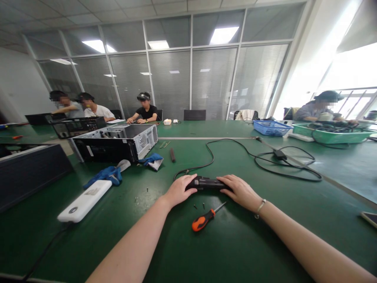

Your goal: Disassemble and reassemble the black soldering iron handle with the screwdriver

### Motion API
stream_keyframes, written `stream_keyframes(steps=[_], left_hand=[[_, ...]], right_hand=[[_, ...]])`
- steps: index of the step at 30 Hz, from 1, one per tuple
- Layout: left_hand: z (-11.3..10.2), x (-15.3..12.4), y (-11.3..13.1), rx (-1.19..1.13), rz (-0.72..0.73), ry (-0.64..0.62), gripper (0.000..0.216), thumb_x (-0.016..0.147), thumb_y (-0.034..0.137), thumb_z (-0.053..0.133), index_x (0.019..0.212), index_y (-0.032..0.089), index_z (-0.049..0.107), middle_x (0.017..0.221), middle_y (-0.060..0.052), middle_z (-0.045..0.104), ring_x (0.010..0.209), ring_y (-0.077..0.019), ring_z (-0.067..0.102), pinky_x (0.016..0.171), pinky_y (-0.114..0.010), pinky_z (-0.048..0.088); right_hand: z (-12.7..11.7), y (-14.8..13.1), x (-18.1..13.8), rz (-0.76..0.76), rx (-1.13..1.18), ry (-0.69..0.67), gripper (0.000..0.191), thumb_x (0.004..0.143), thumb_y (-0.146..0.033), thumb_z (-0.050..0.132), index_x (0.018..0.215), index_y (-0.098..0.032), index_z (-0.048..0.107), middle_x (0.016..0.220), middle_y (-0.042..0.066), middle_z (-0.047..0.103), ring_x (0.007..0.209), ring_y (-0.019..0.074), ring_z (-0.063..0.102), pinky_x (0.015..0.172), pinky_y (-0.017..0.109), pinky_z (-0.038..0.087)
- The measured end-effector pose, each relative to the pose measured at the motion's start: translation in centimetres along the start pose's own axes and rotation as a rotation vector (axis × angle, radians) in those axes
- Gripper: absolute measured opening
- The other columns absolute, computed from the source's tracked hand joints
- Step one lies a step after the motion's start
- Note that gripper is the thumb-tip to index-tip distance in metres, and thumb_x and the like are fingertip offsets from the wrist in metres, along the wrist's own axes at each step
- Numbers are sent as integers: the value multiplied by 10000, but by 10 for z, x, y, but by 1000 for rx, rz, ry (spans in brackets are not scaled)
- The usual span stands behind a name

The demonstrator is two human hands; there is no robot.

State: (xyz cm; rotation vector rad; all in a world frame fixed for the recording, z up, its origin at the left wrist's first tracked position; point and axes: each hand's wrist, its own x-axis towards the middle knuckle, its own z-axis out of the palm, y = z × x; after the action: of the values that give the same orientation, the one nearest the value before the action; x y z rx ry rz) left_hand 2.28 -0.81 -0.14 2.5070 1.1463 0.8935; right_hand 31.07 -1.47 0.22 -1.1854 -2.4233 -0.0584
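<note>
Both hands rest on a black oblong plastic device (206,183) lying on the green counter (235,243): the left hand (179,190) curls its grip over one end, the right hand (240,191) over the other. Hold it flat and steady; loose small screws (199,205) and an orange-handled screwdriver (206,218) lie just beside.

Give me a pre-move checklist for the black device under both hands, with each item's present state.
1. Left hand on the black device: ok.
2. Right hand on its other end: ok.
3. Device flat on the green table: ok.
4. Orange-handled screwdriver close by, untouched: ok.
5. Loose screws lie unsecured beside the hands: not ok.
6. Black cable attached to the device: cannot tell.
</note>
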Motion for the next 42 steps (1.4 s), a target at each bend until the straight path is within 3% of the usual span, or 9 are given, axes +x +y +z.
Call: stream_keyframes(steps=[7, 12, 14, 18, 26, 30, 35, 42], left_hand=[[-2, 1, 3, 16, -49, -15, 526, 802, 264, 663, 1299, 257, 491, 1271, -57, 567, 1142, -230, 533, 1014, -367, 385], [0, -2, 1, -13, -13, 21, 548, 781, 262, 687, 1294, 262, 493, 1253, -45, 581, 1138, -220, 535, 1017, -353, 381], [2, -3, 0, -18, -1, 36, 559, 780, 254, 687, 1301, 261, 485, 1274, -45, 571, 1157, -219, 523, 1028, -355, 371], [4, -3, -1, -28, 6, 59, 572, 762, 242, 704, 1294, 246, 494, 1286, -50, 568, 1174, -217, 515, 1046, -354, 356], [3, -2, -1, -33, -15, 50, 581, 735, 236, 722, 1277, 237, 515, 1270, -47, 581, 1144, -219, 534, 1037, -354, 377], [4, -4, 0, -20, -15, 61, 567, 744, 242, 703, 1277, 247, 509, 1270, -41, 579, 1147, -223, 529, 1038, -378, 379], [2, -4, 3, -25, -20, 60, 562, 744, 230, 693, 1274, 240, 510, 1265, -47, 578, 1155, -222, 523, 1039, -376, 381], [2, -4, 3, -34, -38, 47, 572, 735, 225, 690, 1276, 227, 505, 1242, -59, 581, 1129, -230, 538, 1018, -382, 402]], right_hand=[[-1, 0, 0, -18, -13, 2, 406, 867, -322, 517, 1260, -221, 531, 1080, 98, 625, 955, 224, 571, 870, 399, 468], [-10, -26, 2, -65, -16, 188, 350, 864, -331, 533, 1188, -213, 590, 1155, 119, 597, 1054, 253, 534, 942, 462, 415], [-12, -45, 2, -145, 89, 133, 283, 907, -280, 460, 1130, -226, 625, 1126, 97, 616, 1021, 209, 553, 922, 396, 442], [-10, -75, 2, -294, 278, -124, 313, 927, -201, 396, 1093, -235, 659, 1098, 69, 640, 991, 157, 572, 869, 278, 472], [1, -82, 12, -188, 239, -196, 234, 892, -185, 465, 878, -199, 697, 894, 51, 652, 829, 148, 602, 793, 252, 481], [8, -83, 10, -152, 130, -134, 215, 882, -146, 426, 848, -167, 637, 857, 77, 620, 815, 187, 583, 779, 321, 485], [6, -76, 12, -86, 272, 5, 222, 915, -207, 386, 940, -208, 607, 891, 61, 609, 807, 174, 592, 758, 312, 499], [1, -64, 56, 24, 407, 265, 232, 855, -166, 448, 969, -206, 646, 895, 52, 648, 827, 166, 618, 787, 305, 506]])
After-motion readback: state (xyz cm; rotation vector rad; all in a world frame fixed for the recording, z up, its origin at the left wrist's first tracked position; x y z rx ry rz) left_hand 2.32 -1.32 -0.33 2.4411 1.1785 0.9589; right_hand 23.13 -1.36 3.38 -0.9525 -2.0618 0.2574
